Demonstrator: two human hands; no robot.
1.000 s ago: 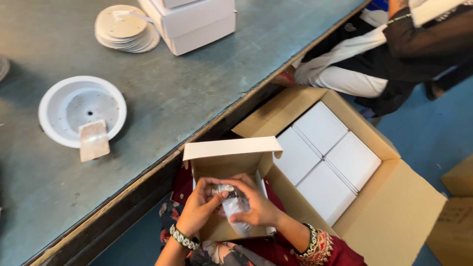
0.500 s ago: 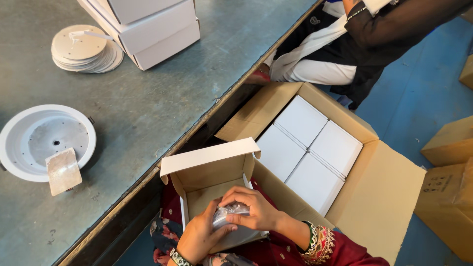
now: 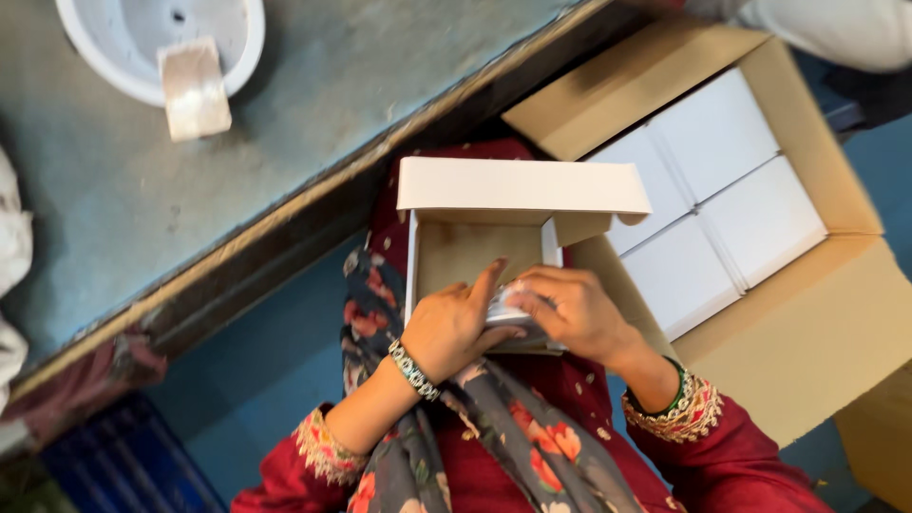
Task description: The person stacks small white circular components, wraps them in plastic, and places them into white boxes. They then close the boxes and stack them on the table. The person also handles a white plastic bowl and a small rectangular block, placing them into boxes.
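Both hands are down in the small open white box (image 3: 475, 252) on the lap: left hand (image 3: 454, 328) and right hand (image 3: 575, 313) both pinch a clear plastic-wrapped item (image 3: 508, 306) at its near edge. Just beyond sits a big cardboard carton (image 3: 807, 313) of white boxes (image 3: 717, 204), and further off a white round fixture (image 3: 157, 43) on the grey table (image 3: 361, 85).

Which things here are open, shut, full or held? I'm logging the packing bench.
Small box: open, lid flap up, on the lap.
Wrapped item: held by both hands at the small box's mouth.
Left hand: gripping the wrapped item.
Right hand: gripping the wrapped item.
Carton: open, flaps out, white boxes shut inside.
White dish: on the bench, upright, a tag leaning on its rim.
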